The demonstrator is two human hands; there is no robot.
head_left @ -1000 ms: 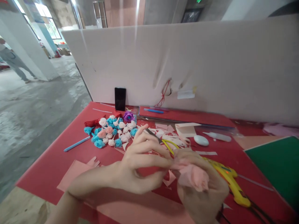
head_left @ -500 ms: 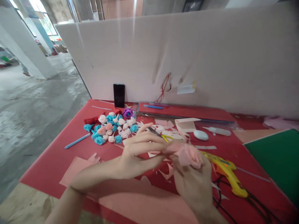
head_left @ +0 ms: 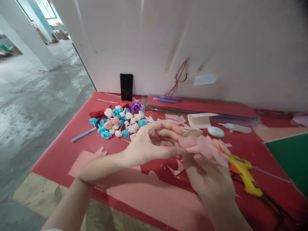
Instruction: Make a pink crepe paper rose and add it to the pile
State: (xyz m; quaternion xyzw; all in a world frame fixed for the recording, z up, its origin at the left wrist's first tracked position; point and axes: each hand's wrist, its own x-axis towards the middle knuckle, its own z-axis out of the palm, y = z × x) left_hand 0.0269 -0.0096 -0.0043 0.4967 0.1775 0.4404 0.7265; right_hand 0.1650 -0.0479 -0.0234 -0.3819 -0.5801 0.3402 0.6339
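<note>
Both of my hands hold a pink paper flower (head_left: 211, 149) above the red table (head_left: 62, 150). My left hand (head_left: 154, 141) pinches the flower's left edge with thumb and fingers curled. From below, my right hand (head_left: 209, 176) grips the flower's base, fingers closed round it and partly blurred. A yellow glue gun (head_left: 245, 173) lies just right of the flower. Behind my left hand lies a pile of small blue, white and pink paper roses (head_left: 117, 123) with a purple one (head_left: 136, 106).
A black phone (head_left: 126, 86) leans on the white partition (head_left: 216, 48). A blue pen (head_left: 83, 134), pink paper sheets (head_left: 81, 158), paper scraps, a white oval object (head_left: 216, 131), a glue bottle (head_left: 237, 128) and a green sheet (head_left: 291, 160) lie on the table. Concrete floor is to the left.
The view has shifted down and closer. Both hands have lifted the flower slightly and turned it; my left fingers have curled in more tightly on its edge.
</note>
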